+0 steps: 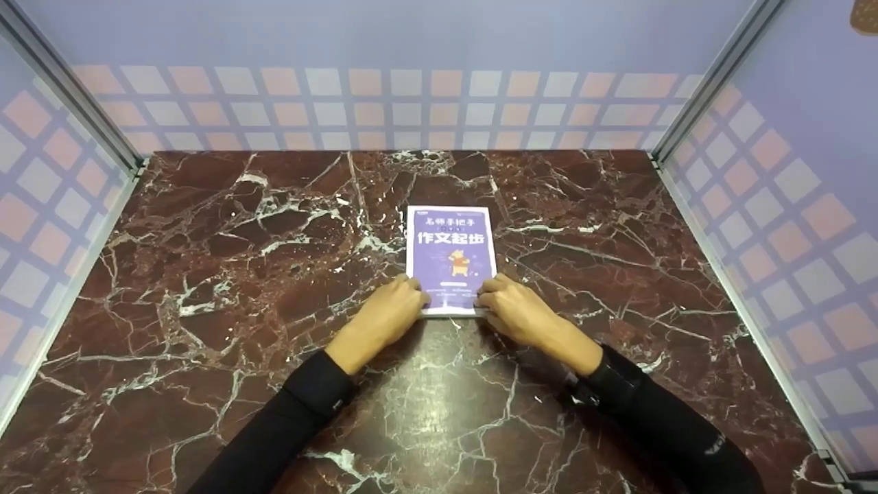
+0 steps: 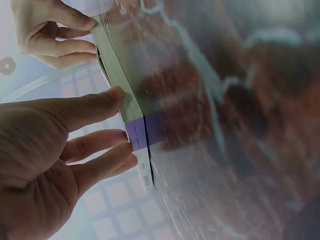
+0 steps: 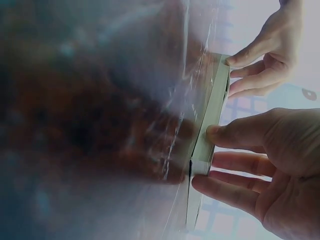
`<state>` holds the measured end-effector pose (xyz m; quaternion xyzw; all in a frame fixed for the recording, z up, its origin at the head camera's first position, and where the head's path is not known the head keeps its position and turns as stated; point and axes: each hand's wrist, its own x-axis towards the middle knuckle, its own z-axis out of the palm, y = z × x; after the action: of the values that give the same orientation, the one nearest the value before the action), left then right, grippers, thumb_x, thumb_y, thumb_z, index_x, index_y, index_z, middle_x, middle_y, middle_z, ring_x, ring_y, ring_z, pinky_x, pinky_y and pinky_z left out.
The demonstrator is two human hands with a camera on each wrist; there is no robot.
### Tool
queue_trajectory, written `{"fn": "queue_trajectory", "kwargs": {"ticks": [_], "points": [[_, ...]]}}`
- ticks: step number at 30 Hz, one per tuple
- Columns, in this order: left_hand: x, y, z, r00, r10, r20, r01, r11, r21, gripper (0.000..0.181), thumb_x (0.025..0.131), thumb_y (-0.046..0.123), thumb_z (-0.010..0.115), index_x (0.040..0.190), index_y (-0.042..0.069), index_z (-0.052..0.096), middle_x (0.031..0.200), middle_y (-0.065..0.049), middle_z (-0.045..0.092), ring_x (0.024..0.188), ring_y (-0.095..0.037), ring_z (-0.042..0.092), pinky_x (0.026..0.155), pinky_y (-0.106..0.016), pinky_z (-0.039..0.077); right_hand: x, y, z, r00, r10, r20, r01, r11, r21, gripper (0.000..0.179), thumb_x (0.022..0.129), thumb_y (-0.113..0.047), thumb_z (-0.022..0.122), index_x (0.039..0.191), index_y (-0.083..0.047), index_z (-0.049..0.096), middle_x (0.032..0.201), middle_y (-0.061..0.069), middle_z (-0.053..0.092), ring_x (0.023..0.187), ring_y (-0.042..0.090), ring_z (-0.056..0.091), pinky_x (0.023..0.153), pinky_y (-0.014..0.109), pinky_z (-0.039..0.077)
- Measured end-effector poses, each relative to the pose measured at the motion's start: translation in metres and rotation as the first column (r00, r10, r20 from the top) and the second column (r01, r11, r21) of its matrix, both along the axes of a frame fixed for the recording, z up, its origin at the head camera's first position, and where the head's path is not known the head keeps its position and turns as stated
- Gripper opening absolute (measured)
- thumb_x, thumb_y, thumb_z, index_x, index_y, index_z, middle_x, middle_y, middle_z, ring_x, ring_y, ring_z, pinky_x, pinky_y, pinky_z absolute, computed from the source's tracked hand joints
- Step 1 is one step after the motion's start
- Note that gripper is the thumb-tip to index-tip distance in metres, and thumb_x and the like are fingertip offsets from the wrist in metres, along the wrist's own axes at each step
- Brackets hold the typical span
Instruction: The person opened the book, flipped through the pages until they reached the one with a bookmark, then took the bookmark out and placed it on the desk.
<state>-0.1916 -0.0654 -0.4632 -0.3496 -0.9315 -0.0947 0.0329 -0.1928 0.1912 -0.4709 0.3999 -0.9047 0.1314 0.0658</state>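
A book with a purple, white-bordered cover and a cartoon bear lies face up on the dark red marbled table. My left hand grips its near left corner, thumb on the near page edge and fingers along the purple-and-white spine. At the near right corner, my right hand holds the book the same way, with its thumb against the page edge and its fingers on the side. Both wrist views show the thick page block close to the tabletop.
Lilac panels with pink and white squares stand at the back, left and right of the table. Grey metal posts join them at the corners. Black sleeves cover both forearms.
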Motion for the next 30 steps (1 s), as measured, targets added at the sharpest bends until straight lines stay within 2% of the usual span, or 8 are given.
{"fn": "queue_trajectory", "kwargs": {"ticks": [5, 12, 21, 30], "points": [[0.006, 0.004, 0.000, 0.999, -0.024, -0.033, 0.023, 0.999, -0.031, 0.010, 0.096, 0.008, 0.070, 0.099, 0.002, 0.077, 0.101, -0.020, 0.070, 0.094, -0.035, 0.065, 0.087, -0.044, 0.059, 0.005, 0.007, -0.001, 1.000, -0.002, -0.004, 0.002, 1.000, -0.015, 0.016, 0.082, -0.002, 0.080, 0.098, -0.004, 0.079, 0.105, 0.010, 0.072, 0.093, 0.028, 0.062, 0.082, 0.040, 0.057], [0.014, 0.009, -0.001, 0.998, -0.041, -0.042, 0.038, 0.997, -0.069, 0.012, 0.096, 0.011, 0.071, 0.104, 0.004, 0.077, 0.104, -0.019, 0.070, 0.095, -0.032, 0.065, 0.084, -0.040, 0.061, 0.012, 0.014, -0.003, 1.000, 0.004, -0.018, -0.005, 0.999, -0.041, 0.016, 0.080, 0.000, 0.080, 0.096, -0.003, 0.079, 0.104, 0.010, 0.072, 0.092, 0.028, 0.062, 0.081, 0.039, 0.058], [0.024, 0.015, 0.000, 0.995, -0.062, -0.078, 0.057, 0.996, -0.069, 0.013, 0.099, 0.013, 0.069, 0.102, 0.005, 0.077, 0.101, -0.017, 0.070, 0.094, -0.031, 0.065, 0.082, -0.036, 0.061, 0.023, 0.021, -0.005, 1.000, -0.006, -0.023, 0.005, 0.999, -0.045, 0.016, 0.081, 0.000, 0.081, 0.096, -0.004, 0.079, 0.103, 0.008, 0.071, 0.090, 0.025, 0.061, 0.077, 0.038, 0.058], [0.028, 0.018, -0.001, 0.994, -0.063, -0.095, 0.052, 0.992, -0.111, 0.012, 0.092, 0.003, 0.074, 0.103, 0.004, 0.076, 0.102, -0.017, 0.069, 0.093, -0.029, 0.066, 0.080, -0.033, 0.061, 0.025, 0.023, -0.002, 1.000, 0.011, -0.005, -0.011, 0.999, -0.047, 0.017, 0.080, 0.001, 0.080, 0.096, -0.003, 0.078, 0.103, 0.009, 0.071, 0.092, 0.026, 0.061, 0.079, 0.039, 0.057]]}}
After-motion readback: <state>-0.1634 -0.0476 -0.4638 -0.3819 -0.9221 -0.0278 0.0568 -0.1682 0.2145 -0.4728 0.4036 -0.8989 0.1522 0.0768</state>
